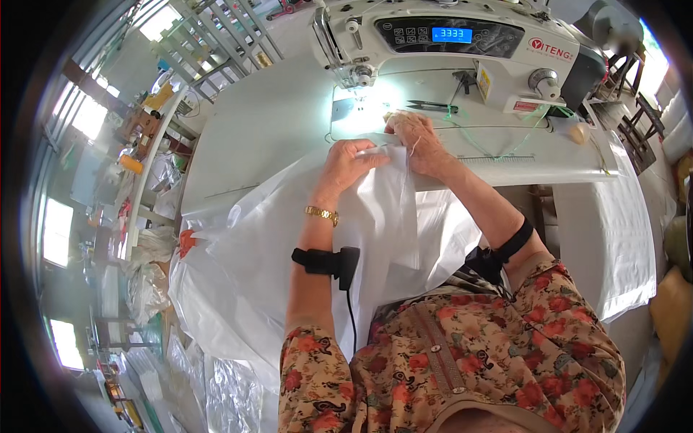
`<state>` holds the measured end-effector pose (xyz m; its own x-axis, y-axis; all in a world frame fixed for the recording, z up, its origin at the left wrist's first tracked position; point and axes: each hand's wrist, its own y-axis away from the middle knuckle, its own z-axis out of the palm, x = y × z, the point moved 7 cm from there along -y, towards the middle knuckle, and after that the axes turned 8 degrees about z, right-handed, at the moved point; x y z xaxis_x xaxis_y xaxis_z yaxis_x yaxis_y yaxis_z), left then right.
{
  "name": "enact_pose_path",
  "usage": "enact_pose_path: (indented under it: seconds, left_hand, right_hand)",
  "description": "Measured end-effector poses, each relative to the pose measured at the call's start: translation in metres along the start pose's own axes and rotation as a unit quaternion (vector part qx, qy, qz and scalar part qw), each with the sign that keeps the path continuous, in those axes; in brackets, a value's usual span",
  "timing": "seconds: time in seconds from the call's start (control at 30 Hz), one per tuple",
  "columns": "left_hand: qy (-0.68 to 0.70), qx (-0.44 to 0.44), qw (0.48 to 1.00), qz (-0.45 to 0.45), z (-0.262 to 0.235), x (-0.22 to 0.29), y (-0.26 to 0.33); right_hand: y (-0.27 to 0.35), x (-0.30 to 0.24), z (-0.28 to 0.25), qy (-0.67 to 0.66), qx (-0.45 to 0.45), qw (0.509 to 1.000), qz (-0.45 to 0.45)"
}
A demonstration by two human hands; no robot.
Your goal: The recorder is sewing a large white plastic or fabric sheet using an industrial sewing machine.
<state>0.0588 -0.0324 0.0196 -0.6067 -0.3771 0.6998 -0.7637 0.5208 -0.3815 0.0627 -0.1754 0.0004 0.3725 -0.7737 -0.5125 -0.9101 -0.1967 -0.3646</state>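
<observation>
Both hands are pinching the folded edge of the white fabric (375,216) on the table (274,123), left hand (351,162) at 9 o'clock of the right hand (419,141), and it's looking thin, floppy, slippery, so gripping near the hem seems best.

We see bright windows (58,231) down left edge of frame, white metal racks (209,36) at upper left, cluttered shelving (148,137) beneath them, chairs (635,108) at upper right, daylight flooding workshop from both sides.
</observation>
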Motion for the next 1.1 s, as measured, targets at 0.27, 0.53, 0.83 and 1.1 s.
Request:
enact_pose_path:
  seconds: [0.27, 0.53, 0.83, 1.1]
  left_hand:
    - [0.085, 0.107, 0.989, -0.05, -0.012, 0.004, 0.018]
    - [0.072, 0.155, 0.985, 0.008, -0.016, 0.062, 0.043]
    - [0.073, 0.196, 0.978, -0.023, -0.018, 0.071, 0.069]
    - [0.073, 0.234, 0.969, 0.018, -0.019, 0.085, 0.075]
  right_hand:
    - [0.011, -0.014, -0.016, -0.243, -0.105, 0.964, 0.018]
    - [0.056, -0.045, -0.014, -0.417, -0.01, 0.909, 0.024]
    - [0.086, -0.058, -0.032, -0.479, -0.029, 0.87, 0.118]
    - [0.092, -0.06, -0.041, -0.5, 0.0, 0.856, 0.128]
